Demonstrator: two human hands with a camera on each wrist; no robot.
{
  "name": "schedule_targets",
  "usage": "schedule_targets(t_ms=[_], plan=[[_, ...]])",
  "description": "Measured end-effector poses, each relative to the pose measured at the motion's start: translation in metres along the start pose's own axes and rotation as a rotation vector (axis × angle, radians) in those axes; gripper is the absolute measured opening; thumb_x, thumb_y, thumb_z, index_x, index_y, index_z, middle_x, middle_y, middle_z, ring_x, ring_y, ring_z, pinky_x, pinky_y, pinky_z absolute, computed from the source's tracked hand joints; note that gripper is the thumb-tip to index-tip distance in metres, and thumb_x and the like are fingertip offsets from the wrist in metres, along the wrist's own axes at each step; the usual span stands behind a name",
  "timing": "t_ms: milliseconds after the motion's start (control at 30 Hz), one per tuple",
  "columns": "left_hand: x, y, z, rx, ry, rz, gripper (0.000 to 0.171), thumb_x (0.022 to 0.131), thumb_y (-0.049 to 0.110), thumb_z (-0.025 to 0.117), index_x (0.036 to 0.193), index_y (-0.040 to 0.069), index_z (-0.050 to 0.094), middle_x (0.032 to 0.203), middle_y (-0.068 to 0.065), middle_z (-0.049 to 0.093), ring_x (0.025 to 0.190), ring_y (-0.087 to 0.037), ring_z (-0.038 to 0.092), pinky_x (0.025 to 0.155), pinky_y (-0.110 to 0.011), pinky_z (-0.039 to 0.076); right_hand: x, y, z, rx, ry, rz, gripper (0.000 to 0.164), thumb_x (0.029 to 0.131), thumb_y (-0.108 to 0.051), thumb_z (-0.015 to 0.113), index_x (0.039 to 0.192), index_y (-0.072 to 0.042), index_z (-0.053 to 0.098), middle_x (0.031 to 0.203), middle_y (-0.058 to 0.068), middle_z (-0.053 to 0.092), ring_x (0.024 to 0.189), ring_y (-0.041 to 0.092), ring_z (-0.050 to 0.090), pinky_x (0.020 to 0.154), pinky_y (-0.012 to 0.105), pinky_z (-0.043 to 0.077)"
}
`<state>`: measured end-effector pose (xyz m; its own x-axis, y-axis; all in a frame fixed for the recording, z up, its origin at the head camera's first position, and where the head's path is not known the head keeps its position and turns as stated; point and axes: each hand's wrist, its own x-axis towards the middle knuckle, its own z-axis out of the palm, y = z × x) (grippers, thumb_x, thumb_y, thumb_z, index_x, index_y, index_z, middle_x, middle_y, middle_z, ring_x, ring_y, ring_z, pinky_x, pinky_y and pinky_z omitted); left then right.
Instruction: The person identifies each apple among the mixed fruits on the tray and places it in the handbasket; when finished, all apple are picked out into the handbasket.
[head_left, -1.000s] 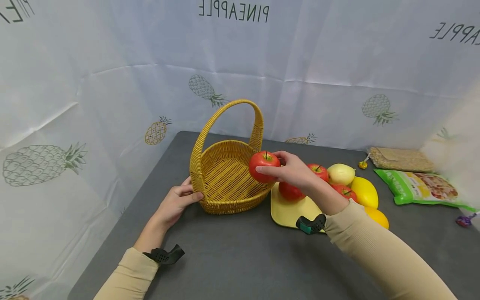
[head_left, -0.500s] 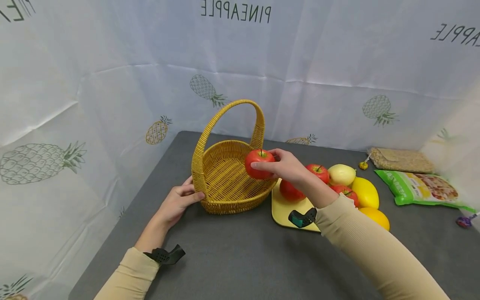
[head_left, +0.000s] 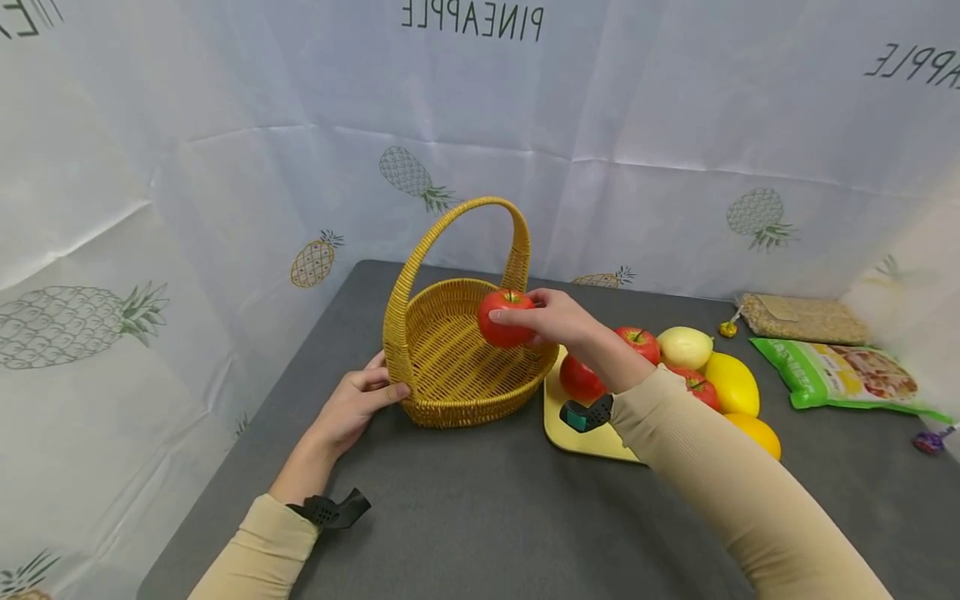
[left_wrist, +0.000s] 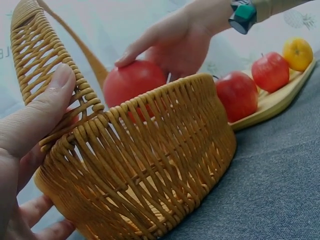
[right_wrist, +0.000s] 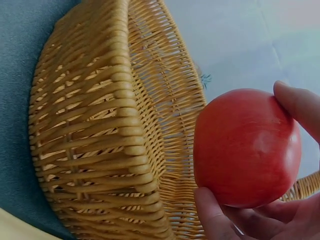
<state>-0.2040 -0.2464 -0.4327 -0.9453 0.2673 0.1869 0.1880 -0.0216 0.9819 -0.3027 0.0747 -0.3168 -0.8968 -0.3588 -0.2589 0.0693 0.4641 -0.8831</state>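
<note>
A yellow-brown wicker basket [head_left: 461, 410] with a tall arched handle stands on the dark table. My left hand [head_left: 358, 404] grips its left side at the foot of the handle, thumb on the inner side in the left wrist view [left_wrist: 35, 125]. A red apple [head_left: 504, 319] is held by my right hand [head_left: 558, 319], thumb in front and fingers behind. The apple overlaps the right part of the basket's opening in the head view. In the right wrist view, the apple [right_wrist: 245, 150] shows close beside the woven rim [right_wrist: 131, 115]. The basket's inside shows only bare weave.
Right of the basket lies a yellow tray [head_left: 585, 437] bearing red apples [head_left: 581, 379], a pale yellow fruit [head_left: 685, 347], a yellow mango-like fruit [head_left: 731, 385] and an orange one [head_left: 757, 435]. Farther right are a green bag [head_left: 855, 375] and a flat tan packet [head_left: 802, 318]. A printed curtain hangs behind.
My right hand has carried the apple leftward and slightly up, from the basket's right rim to farther over its opening. My left hand keeps its grip on the basket.
</note>
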Motion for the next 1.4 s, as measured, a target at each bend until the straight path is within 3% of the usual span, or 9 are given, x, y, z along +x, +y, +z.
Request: schedule_targets(t_ms=[567,933,1400], plan=[[0.000,0.002,0.001,0.007,0.004,0.004,0.033,0.098,0.010,0.071,0.118,-0.016,0.067,0.168,-0.013,0.021,0.156,-0.029,0.005,0.105,-0.020,0.040,0.016,-0.003,0.006,0.023,0.016,0.042,0.080,0.085,-0.049,0.083,0.141,-0.005,0.046,0.132,0.013,0.056,0.119,0.030,0.056,0.104,0.052,0.046],[-0.001,0.002,0.002,0.003,0.003,0.000,0.034,0.098,0.010,0.071,0.118,-0.017,0.067,0.168,-0.013,0.020,0.156,-0.028,0.004,0.105,-0.019,0.039,0.029,-0.015,0.002,0.063,-0.036,0.031,0.077,0.086,-0.044,0.084,0.139,-0.003,0.048,0.131,0.014,0.057,0.117,0.030,0.058,0.103,0.052,0.048],[-0.002,0.003,0.000,0.016,0.008,-0.020,0.033,0.098,0.012,0.072,0.117,-0.015,0.069,0.168,-0.012,0.019,0.156,-0.029,0.005,0.104,-0.019,0.039,0.047,-0.015,0.017,0.054,0.002,0.063,0.079,0.086,-0.040,0.084,0.141,0.002,0.046,0.131,0.016,0.056,0.119,0.031,0.056,0.104,0.051,0.047]])
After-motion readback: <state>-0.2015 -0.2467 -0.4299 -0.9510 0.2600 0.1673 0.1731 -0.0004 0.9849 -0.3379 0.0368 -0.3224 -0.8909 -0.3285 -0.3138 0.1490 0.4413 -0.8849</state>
